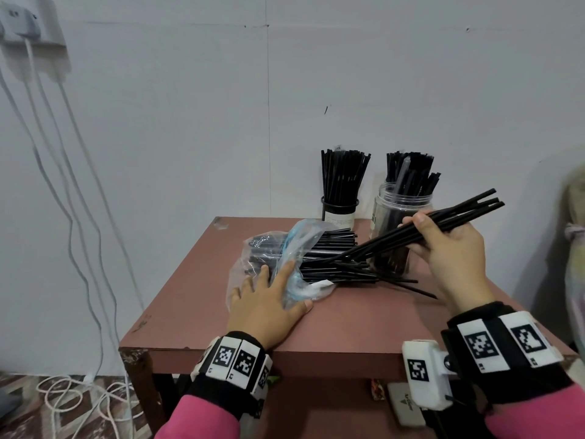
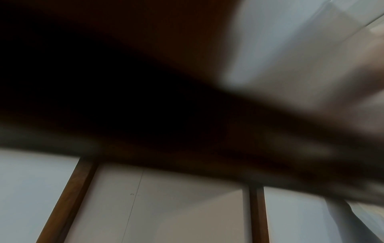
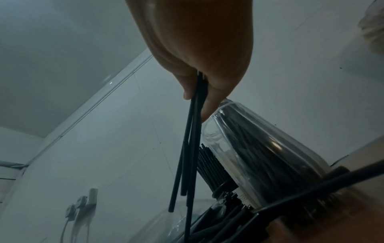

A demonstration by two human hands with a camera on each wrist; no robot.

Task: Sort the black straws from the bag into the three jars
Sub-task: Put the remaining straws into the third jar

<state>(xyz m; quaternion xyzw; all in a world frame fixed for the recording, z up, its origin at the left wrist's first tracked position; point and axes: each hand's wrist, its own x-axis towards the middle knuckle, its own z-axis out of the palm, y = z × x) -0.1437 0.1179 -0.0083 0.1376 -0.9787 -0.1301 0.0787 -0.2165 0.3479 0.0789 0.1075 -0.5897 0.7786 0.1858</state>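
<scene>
The right hand (image 1: 449, 245) is raised above the right side of the reddish-brown wooden bench (image 1: 196, 299), knuckles toward the camera, its thumb and curled fingers pinching a small bunch of thin black plastic straws (image 1: 443, 224). The bunch is tilted: its long axis runs from low left, over the pile, up to the right, where the free ends fan slightly apart. In the right wrist view the same straws (image 3: 192, 148) leave the fingertips (image 3: 207, 106) and point down past the jar.

The left hand (image 1: 269, 299) lies flat, fingers straight and spread, pressing on the crinkled clear plastic bag (image 1: 285, 251) with a pale blue band. A heap of loose black straws (image 1: 335, 267) spills from the bag's mouth, lying roughly level and pointing right across the bench. The left wrist view is dark and blurred.

At the back stand a ribbed clear plastic jar (image 1: 400, 213), directly behind the lifted bunch, and to its left a black wire holder with a white label (image 1: 340, 210); both are packed with upright straws. White cables (image 1: 63, 172) hang down the grey wall.
</scene>
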